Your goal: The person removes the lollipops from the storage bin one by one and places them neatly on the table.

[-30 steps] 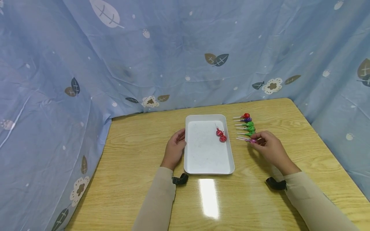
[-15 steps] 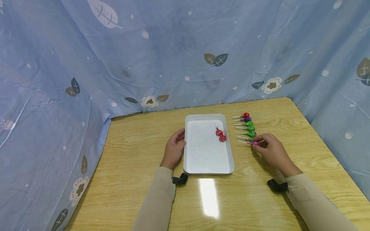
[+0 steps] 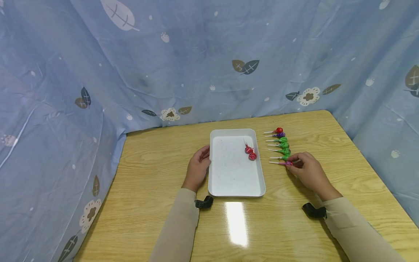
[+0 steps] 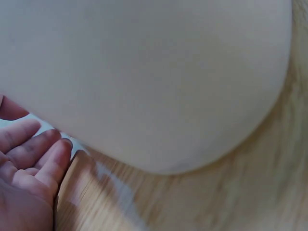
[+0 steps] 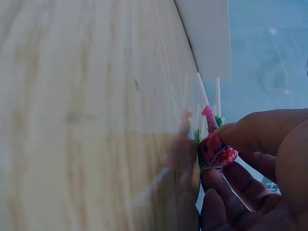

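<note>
My right hand (image 3: pixel 307 173) pinches the wrapped head of a pink lollipop (image 3: pixel 283 163) between thumb and fingers, at the near end of a row of lollipops. Seen from the right wrist, the pink and red wrapper (image 5: pixel 216 149) sits between thumb and fingertips, its white stick pointing away. Just beyond it lie several green lollipops (image 3: pixel 283 145), a purple one (image 3: pixel 279 135) and a red one (image 3: pixel 278 130), sticks pointing left. My left hand (image 3: pixel 197 167) rests against the left side of a white tray (image 3: pixel 234 182), fingers loosely bent. Two red lollipops (image 3: pixel 252 155) lie inside the tray.
Everything sits on a wood-grain table (image 3: pixel 157 163). A blue patterned curtain (image 3: pixel 196 72) hangs behind it and along both sides. A black device (image 3: pixel 204 202) is strapped to the left wrist, another black device (image 3: pixel 314 210) to the right.
My right hand has shifted slightly toward me and right with the pink lollipop, parting it from the green one beside it. The left hand and tray stay in place.
</note>
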Tool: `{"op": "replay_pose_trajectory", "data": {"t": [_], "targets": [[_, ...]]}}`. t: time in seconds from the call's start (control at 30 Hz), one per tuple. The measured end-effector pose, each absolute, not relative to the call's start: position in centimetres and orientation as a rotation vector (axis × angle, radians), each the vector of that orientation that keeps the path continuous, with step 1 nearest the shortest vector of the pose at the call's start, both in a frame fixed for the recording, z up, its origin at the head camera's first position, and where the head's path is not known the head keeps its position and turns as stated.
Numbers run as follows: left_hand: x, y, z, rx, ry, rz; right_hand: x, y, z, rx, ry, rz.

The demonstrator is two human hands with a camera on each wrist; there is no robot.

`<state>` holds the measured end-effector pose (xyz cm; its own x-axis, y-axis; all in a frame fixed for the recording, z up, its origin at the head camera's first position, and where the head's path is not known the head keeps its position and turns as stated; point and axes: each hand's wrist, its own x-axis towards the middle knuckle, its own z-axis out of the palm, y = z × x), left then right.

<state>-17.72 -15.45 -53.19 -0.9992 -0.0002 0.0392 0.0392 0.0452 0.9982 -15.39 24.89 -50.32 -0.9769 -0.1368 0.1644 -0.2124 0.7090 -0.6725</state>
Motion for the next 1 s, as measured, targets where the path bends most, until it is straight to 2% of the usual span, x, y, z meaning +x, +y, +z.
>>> {"op": "replay_pose_trajectory", "data": {"t": [1.0], "targets": [[-17.8, -15.6, -53.5, -0.055, -2.258, -2.129, -15.0, 25.6, -49.2, 0.219, -2.794, 1.213]]}}
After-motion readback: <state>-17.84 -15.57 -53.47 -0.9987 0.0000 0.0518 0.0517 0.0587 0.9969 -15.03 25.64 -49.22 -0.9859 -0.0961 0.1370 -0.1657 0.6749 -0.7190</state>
